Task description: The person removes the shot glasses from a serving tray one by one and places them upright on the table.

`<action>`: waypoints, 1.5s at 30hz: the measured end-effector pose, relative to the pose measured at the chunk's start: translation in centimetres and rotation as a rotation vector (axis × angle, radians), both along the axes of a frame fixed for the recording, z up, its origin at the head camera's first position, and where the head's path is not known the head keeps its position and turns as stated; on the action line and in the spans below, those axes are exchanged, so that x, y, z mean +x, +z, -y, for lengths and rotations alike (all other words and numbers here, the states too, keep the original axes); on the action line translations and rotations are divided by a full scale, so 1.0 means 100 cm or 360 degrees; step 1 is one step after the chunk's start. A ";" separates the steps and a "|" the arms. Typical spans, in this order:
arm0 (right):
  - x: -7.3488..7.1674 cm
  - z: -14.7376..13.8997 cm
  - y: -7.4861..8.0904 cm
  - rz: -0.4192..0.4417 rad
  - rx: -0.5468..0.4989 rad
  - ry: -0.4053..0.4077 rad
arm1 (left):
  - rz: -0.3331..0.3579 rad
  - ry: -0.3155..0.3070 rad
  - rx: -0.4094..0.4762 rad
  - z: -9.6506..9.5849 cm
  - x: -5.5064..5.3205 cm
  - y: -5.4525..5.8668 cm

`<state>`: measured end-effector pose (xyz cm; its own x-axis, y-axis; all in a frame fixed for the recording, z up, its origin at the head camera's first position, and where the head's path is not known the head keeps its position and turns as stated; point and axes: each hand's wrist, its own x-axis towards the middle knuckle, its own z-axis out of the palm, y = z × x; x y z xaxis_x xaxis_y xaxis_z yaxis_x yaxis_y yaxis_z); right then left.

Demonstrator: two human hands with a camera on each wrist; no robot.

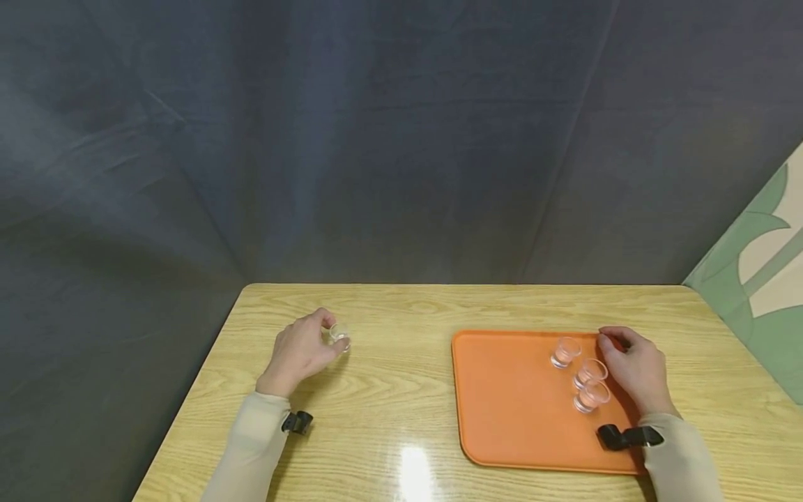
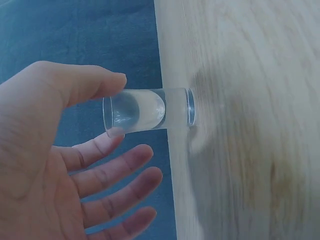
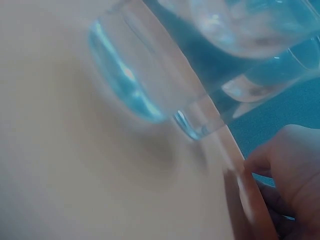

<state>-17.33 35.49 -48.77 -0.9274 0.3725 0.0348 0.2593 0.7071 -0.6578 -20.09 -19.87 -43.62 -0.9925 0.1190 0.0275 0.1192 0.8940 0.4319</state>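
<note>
My left hand (image 1: 305, 348) pinches a small clear shot glass (image 1: 339, 336) by its rim, between thumb and index finger, at the table's far left. In the left wrist view that glass (image 2: 145, 109) has a thick base, which is right at the tabletop, and the other fingers are spread below it. At the right, my right hand (image 1: 640, 368) grips the rim of an orange tray (image 1: 502, 411) near its back right corner. Three more clear shot glasses stand on the tray beside this hand: one at the back (image 1: 567, 351), one in the middle (image 1: 590, 373) and one in front (image 1: 592, 396).
The light wooden table (image 1: 376, 390) extends between the left hand and the tray. A dark cloth (image 1: 401, 153) hangs behind the table and along its left side. At the right is a green and cream patterned surface (image 1: 771, 279). Each wrist wears a black camera strap.
</note>
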 end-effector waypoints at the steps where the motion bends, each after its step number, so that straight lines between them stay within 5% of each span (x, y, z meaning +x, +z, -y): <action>1: 0.000 0.000 0.000 0.0005 -0.0002 -0.0001 | -0.0013 0.0001 -0.0008 0.000 0.000 0.000; 11: 0.000 0.003 0.000 0.0014 -0.0005 0.0009 | -0.0286 0.0014 0.0140 -0.008 0.003 0.008; 18: -0.001 0.004 0.000 0.0021 -0.0007 0.0018 | -0.0373 -0.0049 0.0303 -0.038 0.007 0.013; 29: -0.001 0.000 0.000 -0.0045 0.0028 0.0032 | -0.0221 -0.0361 0.0528 -0.112 0.011 0.019; 39: -0.001 0.000 0.004 -0.0010 0.0018 0.0011 | -0.0130 -0.0649 0.0528 -0.175 0.020 0.008; 45: 0.001 0.000 0.004 0.0005 -0.0002 -0.0001 | -0.0089 -0.0751 0.0388 -0.209 0.032 0.003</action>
